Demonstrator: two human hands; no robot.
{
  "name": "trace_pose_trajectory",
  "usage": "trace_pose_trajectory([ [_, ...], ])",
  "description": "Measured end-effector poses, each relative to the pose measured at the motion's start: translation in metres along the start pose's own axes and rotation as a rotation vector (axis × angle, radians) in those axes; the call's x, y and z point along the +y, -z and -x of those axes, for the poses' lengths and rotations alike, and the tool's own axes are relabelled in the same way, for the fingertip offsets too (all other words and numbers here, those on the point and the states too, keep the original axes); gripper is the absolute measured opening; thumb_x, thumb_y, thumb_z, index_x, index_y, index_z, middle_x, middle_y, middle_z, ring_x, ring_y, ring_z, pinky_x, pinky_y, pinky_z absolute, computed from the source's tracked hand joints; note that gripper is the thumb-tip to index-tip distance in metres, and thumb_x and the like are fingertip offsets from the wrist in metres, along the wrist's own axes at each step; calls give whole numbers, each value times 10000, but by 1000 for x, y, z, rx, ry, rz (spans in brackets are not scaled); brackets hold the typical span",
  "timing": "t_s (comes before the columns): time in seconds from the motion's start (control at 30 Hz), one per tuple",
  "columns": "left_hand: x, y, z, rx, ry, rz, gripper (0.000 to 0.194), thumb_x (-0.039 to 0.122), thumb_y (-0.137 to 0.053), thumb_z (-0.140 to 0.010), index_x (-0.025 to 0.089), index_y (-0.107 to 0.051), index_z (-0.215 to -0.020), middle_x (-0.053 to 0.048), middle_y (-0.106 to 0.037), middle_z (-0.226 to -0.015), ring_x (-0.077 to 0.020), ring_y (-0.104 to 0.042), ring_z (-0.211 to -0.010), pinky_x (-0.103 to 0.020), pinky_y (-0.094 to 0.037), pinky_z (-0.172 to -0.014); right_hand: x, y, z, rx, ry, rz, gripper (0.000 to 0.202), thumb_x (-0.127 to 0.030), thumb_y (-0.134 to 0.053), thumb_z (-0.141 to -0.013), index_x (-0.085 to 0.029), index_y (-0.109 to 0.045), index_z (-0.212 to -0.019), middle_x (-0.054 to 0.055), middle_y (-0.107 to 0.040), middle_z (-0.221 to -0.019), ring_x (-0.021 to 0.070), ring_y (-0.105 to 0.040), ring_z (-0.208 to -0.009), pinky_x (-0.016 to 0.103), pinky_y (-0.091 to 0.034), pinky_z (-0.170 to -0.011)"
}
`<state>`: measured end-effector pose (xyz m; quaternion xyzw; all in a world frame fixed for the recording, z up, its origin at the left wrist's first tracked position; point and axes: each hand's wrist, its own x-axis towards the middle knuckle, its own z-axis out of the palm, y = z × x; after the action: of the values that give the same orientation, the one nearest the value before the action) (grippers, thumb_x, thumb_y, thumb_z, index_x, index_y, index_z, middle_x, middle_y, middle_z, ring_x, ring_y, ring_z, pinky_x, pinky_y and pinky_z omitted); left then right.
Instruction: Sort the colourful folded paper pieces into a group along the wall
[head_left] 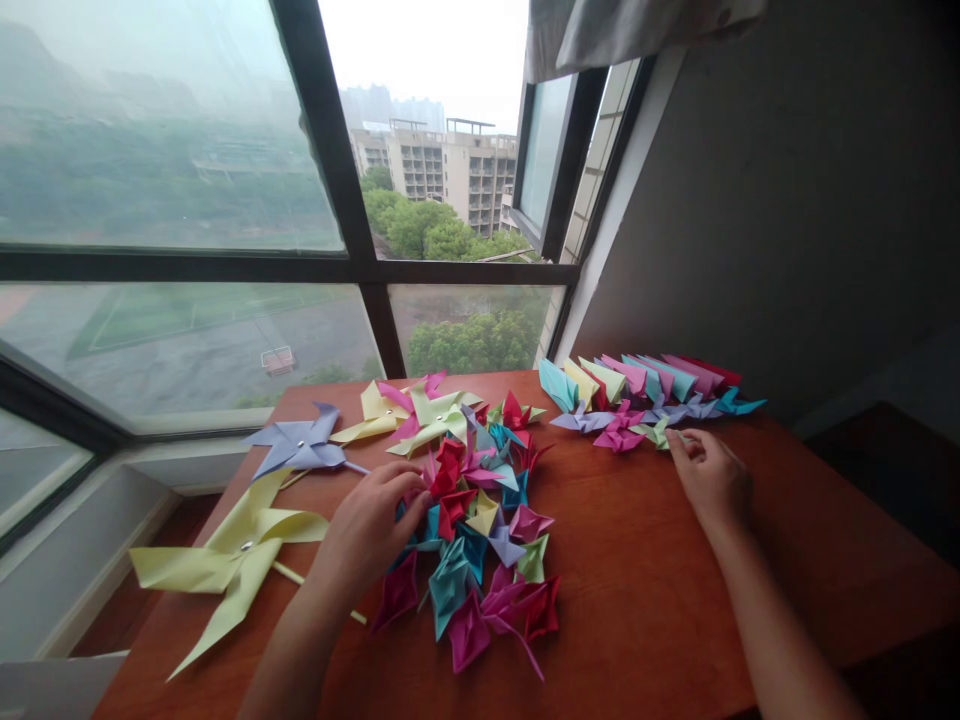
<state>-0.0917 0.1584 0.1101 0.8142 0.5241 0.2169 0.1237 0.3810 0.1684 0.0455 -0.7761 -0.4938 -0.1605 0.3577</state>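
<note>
My right hand (709, 475) is closed in a pinch on a light green paper crane (657, 434) at the front of a row of folded paper pieces. Next to that crane lies a magenta paper crane (620, 430). My left hand (381, 512) rests at the left side of a heap of folded paper cranes (454, 570) in red, teal, magenta, yellow and green. Its fingers are curled together near a red folded piece (454, 512). What they hold, if anything, is hidden by the hand.
A large yellow pinwheel (238, 550) lies at the left of the brown table (622, 600). Behind it are a lavender pinwheel (301, 443) and several others. Flat folded papers (630, 378) stand in a row by the wall. Windows (435, 270) border the far side.
</note>
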Motion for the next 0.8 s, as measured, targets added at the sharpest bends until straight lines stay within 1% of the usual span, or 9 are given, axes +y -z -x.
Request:
trace_pose_trajectory([
  [0.13, 0, 0, 0, 15, -2, 8, 175, 330, -561, -936, 238, -702, -885, -67, -732, -1075, -261, -698, -951, -348, -531, -807, 9, -6, 0, -13, -4, 20, 450, -540, -522, -851, -151, -742, -903, 110, -743, -795, 276, -661, -730, 320, -386, -620],
  [0.23, 0, 0, 0, 16, -8, 8, 180, 330, -554, -940, 238, -699, -887, -71, -729, -1088, -259, -698, -955, -343, -530, -807, 16, -10, 0, -20, -40, -12, 390, -460, -509, -837, -148, -741, -861, 123, -747, -787, 270, -668, -722, 328, -418, -639],
  [0.4, 0, -1, -2, 0, -4, -1, 190, 332, -544, -947, 232, -698, -896, -77, -728, -1084, -264, -694, -953, -354, -529, -809, 17, -10, -2, 7, -105, -33, 336, -408, -524, -804, -150, -736, -844, 115, -742, -763, 265, -671, -715, 333, -435, -652],
  [0.57, 1, 0, -2, 8, -8, -1, 195, 333, -548, -939, 232, -706, -885, -76, -733, -1069, -264, -697, -943, -355, -538, -804, 12, -12, -4, -2, -133, -17, 330, -397, -529, -801, -147, -739, -850, 127, -750, -782, 272, -673, -723, 336, -423, -646],
  [0.8, 1, 0, -1, 36, -19, 8, 185, 331, -561, -926, 236, -711, -875, -70, -741, -1054, -254, -705, -925, -339, -546, -801, 8, -16, -3, -4, -135, -29, 381, -458, -513, -825, -153, -740, -858, 127, -755, -791, 278, -677, -733, 334, -416, -641],
])
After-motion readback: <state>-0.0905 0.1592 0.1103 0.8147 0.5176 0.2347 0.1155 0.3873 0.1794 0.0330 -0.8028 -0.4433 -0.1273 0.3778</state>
